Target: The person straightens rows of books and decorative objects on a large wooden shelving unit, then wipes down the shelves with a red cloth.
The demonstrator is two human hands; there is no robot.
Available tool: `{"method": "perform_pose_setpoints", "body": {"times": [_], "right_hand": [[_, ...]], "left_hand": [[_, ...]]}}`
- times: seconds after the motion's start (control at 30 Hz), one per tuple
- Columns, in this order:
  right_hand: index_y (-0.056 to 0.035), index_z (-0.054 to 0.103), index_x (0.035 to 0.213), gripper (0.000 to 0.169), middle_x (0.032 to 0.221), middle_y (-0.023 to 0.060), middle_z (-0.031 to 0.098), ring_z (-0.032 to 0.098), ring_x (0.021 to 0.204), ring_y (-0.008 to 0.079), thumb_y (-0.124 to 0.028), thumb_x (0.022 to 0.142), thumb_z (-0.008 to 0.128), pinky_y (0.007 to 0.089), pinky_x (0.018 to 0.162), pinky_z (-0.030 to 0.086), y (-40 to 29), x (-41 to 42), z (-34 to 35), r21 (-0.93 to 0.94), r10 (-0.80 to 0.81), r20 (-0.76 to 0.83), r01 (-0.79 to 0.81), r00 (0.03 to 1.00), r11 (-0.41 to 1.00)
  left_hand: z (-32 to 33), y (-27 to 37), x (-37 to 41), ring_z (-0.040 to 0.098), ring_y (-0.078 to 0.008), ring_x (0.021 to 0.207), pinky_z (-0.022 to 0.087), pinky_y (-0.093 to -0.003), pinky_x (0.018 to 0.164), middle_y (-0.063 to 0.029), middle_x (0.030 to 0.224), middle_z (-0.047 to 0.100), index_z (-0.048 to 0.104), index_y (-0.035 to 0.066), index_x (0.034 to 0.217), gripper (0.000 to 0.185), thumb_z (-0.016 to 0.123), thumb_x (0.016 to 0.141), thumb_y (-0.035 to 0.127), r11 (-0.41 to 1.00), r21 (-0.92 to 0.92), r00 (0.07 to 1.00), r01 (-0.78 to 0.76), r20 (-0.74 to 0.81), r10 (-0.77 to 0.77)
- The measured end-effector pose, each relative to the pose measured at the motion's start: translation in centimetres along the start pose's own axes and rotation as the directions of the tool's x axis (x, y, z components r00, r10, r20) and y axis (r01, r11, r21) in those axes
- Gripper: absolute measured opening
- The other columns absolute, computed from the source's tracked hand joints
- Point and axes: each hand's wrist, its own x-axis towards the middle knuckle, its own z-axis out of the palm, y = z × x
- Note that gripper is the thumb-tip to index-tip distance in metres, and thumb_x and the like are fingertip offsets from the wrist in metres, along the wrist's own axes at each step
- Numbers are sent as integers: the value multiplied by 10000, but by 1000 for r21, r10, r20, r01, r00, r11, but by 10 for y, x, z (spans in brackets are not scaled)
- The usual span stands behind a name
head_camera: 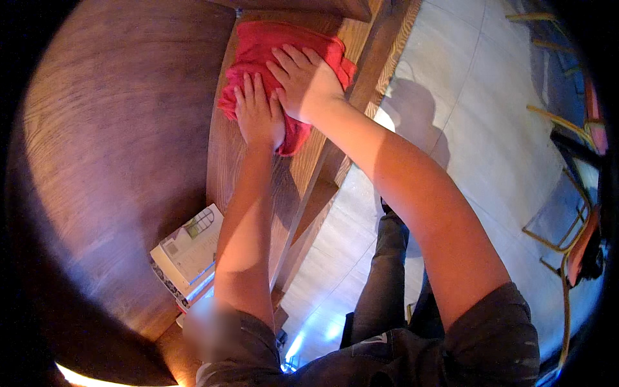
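A red cloth (pixel 290 41) lies rumpled and partly spread on a wooden shelf (pixel 242 169). My left hand (pixel 258 116) presses flat on the cloth's near left part, fingers pointing away from me. Just to its right and a little farther off, my right hand (pixel 307 80) also rests palm down on the cloth, with its fingers spread. Neither hand grips the fabric. The cloth's right edge reaches the shelf's front edge, and whatever lies beneath it is hidden.
A dark wooden back panel (pixel 130 121) rises on the left. Books or boxes (pixel 188 246) stand on the shelf beside my left forearm. Pale floor tiles (pixel 464 96) stretch away to the right, where chairs with thin metal legs (pixel 556 237) stand. A blurred patch hides something near my left sleeve.
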Motion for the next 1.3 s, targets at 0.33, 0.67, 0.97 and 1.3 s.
{"method": "perform_pose_setpoints", "body": {"times": [0.33,0.67,0.97,1.3], "right_hand": [[-98,327,1380,569,1468,103,236,187,1356,248,-383,888,364,404,1096,123,-71,-65,10,55,-89,133,82,987,995],[-72,400,1329,578,1434,89,316,251,1340,195,-390,846,415,375,1112,96,-85,-157,8,110,-280,70,272,957,956],[-98,486,1269,564,1373,76,414,325,1303,189,-440,821,518,363,1082,211,-15,-120,-2,225,-308,25,295,951,929],[-184,451,1302,561,1339,84,431,390,1227,289,-399,796,563,426,962,358,26,-42,-38,7,-448,-87,450,890,893]], "left_hand": [[-17,-13,-116,155,-406,1341,167,-485,1073,-187,1465,179,243,5,1390,547,277,942,317,995,-62,995,79,62,-75],[-53,34,-219,152,-478,1313,146,-513,1075,-335,1397,190,272,-107,1320,688,360,900,431,973,-127,962,195,219,-164],[-45,62,-146,157,-493,1305,145,-522,1074,-313,1411,186,226,-67,1356,877,643,732,386,991,-20,971,136,200,-129],[-31,101,-96,309,-395,1281,301,-456,1030,-231,1379,332,367,-3,1273,740,656,738,420,986,-2,986,164,21,-164]]}}
